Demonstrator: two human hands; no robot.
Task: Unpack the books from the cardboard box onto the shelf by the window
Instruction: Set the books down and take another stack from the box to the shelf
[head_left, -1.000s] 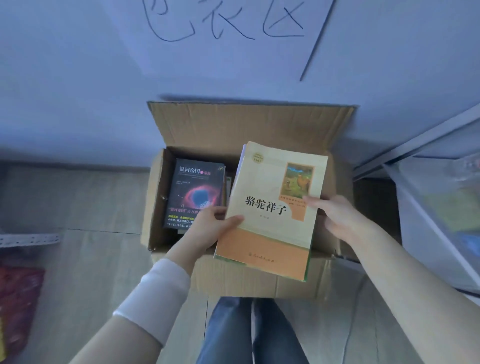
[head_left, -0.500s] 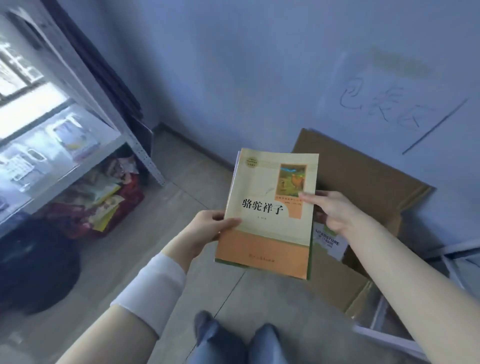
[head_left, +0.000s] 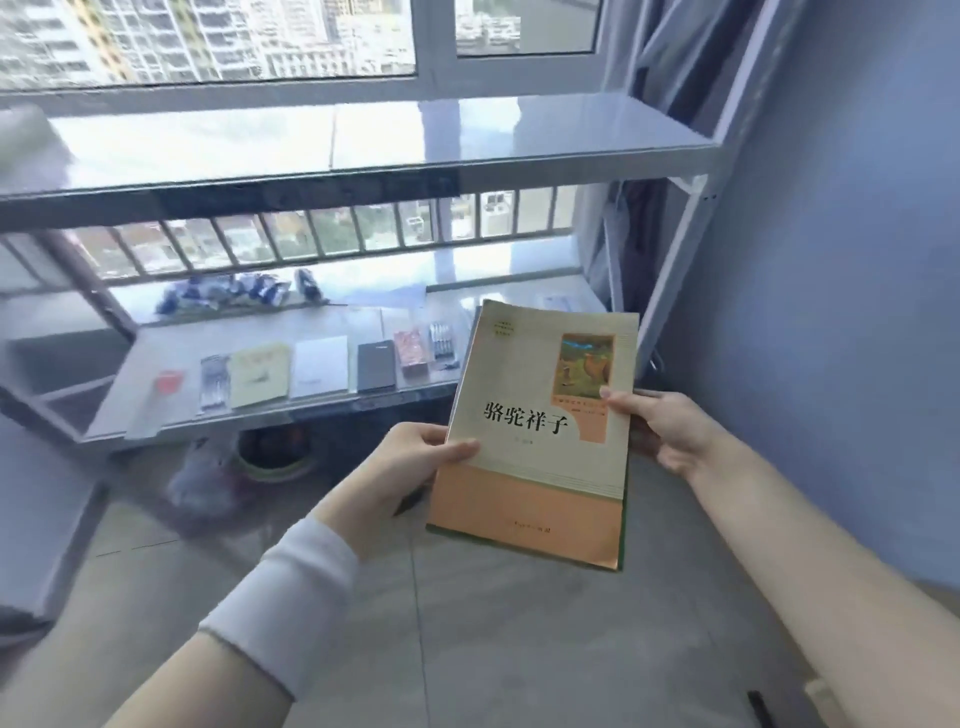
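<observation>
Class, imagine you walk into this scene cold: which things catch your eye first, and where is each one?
First, the cream-and-orange book at centre, held up flat between the left hand and right hand. Behind it, the metal shelf stands against the bright window. Its lower tier holds a row of flat items, among them a black notebook.

A cream and orange book (head_left: 540, 436) is held face up in front of the metal shelf (head_left: 363, 161) by the window (head_left: 260, 41), the left hand (head_left: 400, 467) gripping its left edge and the right hand (head_left: 660, 426) its right edge, thumbs on the cover. On the shelf's lower board, beyond the book, lie a yellow booklet (head_left: 258, 374), a white sheet (head_left: 319, 366) and a dark notebook (head_left: 376, 365) side by side.
</observation>
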